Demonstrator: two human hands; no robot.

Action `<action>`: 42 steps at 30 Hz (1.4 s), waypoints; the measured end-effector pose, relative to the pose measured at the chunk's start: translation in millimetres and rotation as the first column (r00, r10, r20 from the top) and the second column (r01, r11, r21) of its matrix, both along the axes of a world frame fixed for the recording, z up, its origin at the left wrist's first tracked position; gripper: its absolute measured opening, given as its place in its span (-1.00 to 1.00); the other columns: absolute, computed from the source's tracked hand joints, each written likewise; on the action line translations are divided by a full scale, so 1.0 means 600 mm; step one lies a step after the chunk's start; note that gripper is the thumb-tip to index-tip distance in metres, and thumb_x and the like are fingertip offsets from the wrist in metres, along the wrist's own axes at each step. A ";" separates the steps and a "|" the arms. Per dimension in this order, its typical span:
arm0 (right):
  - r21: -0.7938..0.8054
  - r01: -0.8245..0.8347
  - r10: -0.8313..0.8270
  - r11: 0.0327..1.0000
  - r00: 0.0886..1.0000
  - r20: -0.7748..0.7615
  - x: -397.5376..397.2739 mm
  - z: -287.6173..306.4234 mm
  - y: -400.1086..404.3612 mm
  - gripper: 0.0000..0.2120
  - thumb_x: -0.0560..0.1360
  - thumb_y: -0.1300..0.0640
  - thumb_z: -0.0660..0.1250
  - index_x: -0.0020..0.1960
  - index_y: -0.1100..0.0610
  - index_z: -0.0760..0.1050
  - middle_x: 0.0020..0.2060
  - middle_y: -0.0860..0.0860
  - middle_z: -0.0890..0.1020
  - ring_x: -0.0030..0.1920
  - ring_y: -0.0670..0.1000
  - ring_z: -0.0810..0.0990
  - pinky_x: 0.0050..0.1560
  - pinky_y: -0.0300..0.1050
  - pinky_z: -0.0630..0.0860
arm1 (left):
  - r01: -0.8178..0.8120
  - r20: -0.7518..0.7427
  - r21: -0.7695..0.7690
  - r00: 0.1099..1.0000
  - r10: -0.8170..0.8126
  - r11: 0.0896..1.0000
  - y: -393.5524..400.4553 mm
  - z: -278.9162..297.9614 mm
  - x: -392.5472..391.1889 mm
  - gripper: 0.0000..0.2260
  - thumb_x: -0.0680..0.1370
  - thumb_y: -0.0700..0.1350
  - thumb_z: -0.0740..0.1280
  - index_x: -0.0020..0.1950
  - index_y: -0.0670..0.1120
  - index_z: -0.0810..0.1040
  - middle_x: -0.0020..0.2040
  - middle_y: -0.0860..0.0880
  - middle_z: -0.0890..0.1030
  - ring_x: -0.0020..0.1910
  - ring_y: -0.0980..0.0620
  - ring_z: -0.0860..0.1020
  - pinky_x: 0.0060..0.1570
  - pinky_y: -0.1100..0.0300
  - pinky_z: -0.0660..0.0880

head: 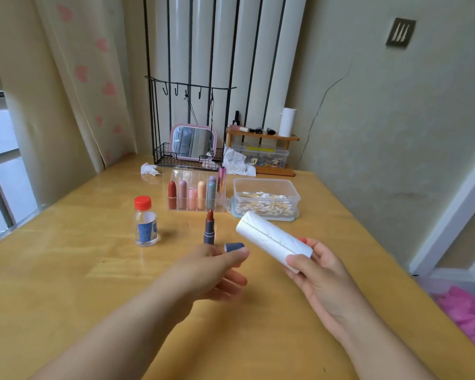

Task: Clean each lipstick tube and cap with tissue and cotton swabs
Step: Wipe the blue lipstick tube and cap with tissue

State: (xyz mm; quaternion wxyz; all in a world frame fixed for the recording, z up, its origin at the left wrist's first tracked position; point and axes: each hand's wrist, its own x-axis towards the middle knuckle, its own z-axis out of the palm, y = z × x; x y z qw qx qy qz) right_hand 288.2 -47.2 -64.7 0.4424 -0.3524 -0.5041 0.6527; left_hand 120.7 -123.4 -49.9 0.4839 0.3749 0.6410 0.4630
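My right hand (pixel 322 272) grips a white tissue roll (pixel 272 238) by its near end and holds it tilted above the table. My left hand (pixel 220 270) hovers beside the roll with relaxed fingers and holds nothing. An uncapped grey-blue lipstick (pixel 209 229) with a brick-red bullet stands upright just beyond my left hand. Its grey-blue cap (pixel 234 247) lies on the table next to it, partly hidden by my left fingers. A clear organizer (pixel 196 194) holds several capped lipsticks. A clear box of cotton swabs (pixel 266 200) sits to its right.
A small clear bottle (pixel 146 222) with a red lid stands at the left. Crumpled tissues (pixel 150 169) lie near a wire basket with a pink mirror (pixel 194 142). A wooden shelf (pixel 262 137) carries another tissue roll at the back. The wooden table (pixel 66 283) meets the wall on the right.
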 end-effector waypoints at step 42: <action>-0.111 -0.104 0.151 0.988 0.759 0.634 0.050 0.015 0.104 -0.45 0.32 -0.35 0.38 -0.02 0.12 0.56 -0.23 0.04 0.66 -0.20 0.06 0.64 -0.09 -0.11 0.47 | -0.055 -0.060 0.055 0.997 0.058 0.997 0.085 -0.032 0.114 -0.70 0.55 -0.09 0.26 0.25 0.04 0.29 -0.08 0.04 0.50 -0.10 0.06 0.51 -0.17 0.21 0.46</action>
